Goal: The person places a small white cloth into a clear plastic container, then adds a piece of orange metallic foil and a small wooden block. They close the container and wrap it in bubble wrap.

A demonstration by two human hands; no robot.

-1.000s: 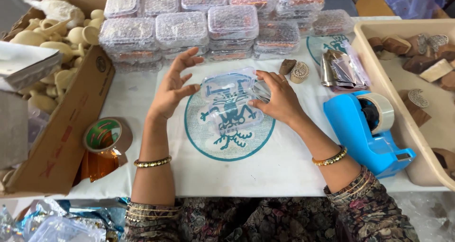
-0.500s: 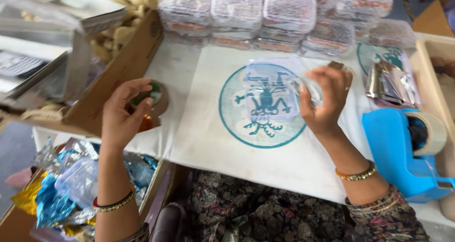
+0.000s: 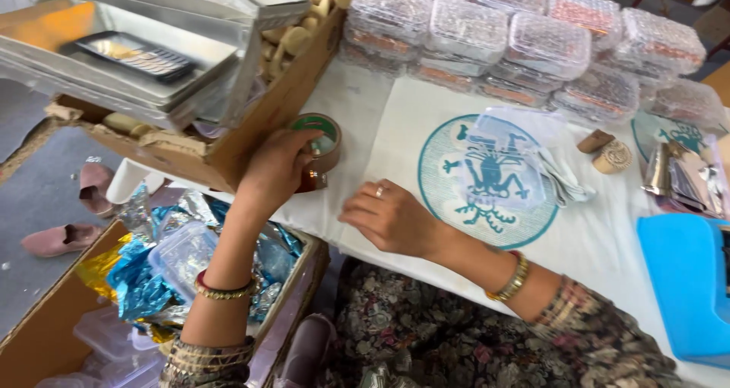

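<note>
Left hand curled around a tape roll beside the cardboard box. Right hand flat, fingers loose, holding nothing, on the white cloth. Clear empty box behind it; stacked filled boxes beyond; blue tape dispenser far right.

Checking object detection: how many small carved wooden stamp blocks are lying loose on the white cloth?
2. A dark brown block and a round pale carved one sit side by side, right of the clear plastic box, below the stacked boxes. More may be out of frame.
</note>
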